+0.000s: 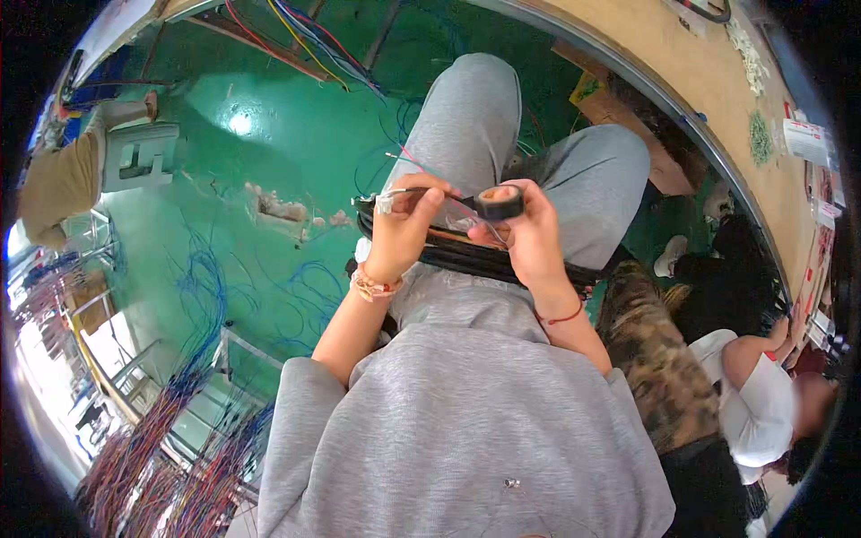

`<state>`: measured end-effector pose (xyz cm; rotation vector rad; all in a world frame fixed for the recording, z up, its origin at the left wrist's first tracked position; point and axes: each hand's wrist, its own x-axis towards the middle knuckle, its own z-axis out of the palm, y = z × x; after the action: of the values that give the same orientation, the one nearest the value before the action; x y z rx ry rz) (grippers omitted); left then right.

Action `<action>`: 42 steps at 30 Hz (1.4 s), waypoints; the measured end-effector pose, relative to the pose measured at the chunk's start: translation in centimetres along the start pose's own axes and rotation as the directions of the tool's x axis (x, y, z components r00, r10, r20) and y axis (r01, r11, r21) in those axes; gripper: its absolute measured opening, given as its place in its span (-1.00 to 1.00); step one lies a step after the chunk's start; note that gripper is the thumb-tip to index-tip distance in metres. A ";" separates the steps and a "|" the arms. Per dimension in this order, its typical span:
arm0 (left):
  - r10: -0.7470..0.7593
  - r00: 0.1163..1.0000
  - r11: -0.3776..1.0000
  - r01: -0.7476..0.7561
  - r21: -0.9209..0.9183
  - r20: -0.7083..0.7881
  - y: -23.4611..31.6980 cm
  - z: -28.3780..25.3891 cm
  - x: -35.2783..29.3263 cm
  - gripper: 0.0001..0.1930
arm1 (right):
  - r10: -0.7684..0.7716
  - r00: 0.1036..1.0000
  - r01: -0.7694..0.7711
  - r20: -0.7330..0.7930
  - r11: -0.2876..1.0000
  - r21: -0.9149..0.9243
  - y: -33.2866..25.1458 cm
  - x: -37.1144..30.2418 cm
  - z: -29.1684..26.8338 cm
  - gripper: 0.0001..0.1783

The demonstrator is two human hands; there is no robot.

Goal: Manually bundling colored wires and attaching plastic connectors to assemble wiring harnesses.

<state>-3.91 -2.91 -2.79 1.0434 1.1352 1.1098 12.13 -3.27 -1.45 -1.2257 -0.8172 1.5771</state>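
My left hand (402, 229) is closed in a pinch on a thin dark wire (419, 189), above my lap. White tape or wrapping is around one of its fingers. In my right hand (534, 238) is a roll of black tape (500, 204), held between thumb and fingers close to the wire. Pinkish and pale thin wires (409, 160) stick out past the left fingertips, and others pass below the tape roll. Across my thighs lies a bundle of black cables or sleeving (475, 258), partly hidden by both hands.
A curved wooden tabletop (628, 31) with a metal edge runs along the far right. Many coloured wires (143, 462) hang at the lower left. A grey plastic stool (139, 157) stands at the left beside a person's leg. Another person in white (762, 408) sits at the right.
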 end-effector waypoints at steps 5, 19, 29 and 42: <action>0.334 0.928 0.942 -0.336 -0.014 0.167 -0.2 0.1 0.9 -0.93 | 0.250 0.966 -0.216 0.061 0.919 -0.331 -0.5 1.2 -0.2 -0.76; 0.154 0.988 0.987 -0.155 -0.038 -0.027 0.1 0.7 0.5 -0.91 | -0.360 0.930 0.363 0.079 0.857 -0.365 -0.2 -0.5 0.4 -0.64; -0.244 0.969 0.921 0.241 -0.306 0.029 -0.1 4.0 -0.1 -0.88 | 0.142 0.983 -0.102 -0.120 0.951 0.291 1.4 0.4 -0.5 -0.80; -0.137 0.988 0.982 0.145 -0.125 0.067 -0.6 5.3 -0.4 -0.94 | 0.059 0.975 -0.015 0.213 0.979 -0.205 -3.1 0.4 -1.7 -0.54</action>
<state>1.40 -3.69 -2.65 0.8753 1.0602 1.0202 14.55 -1.93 0.76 -1.2294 -1.1241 1.7128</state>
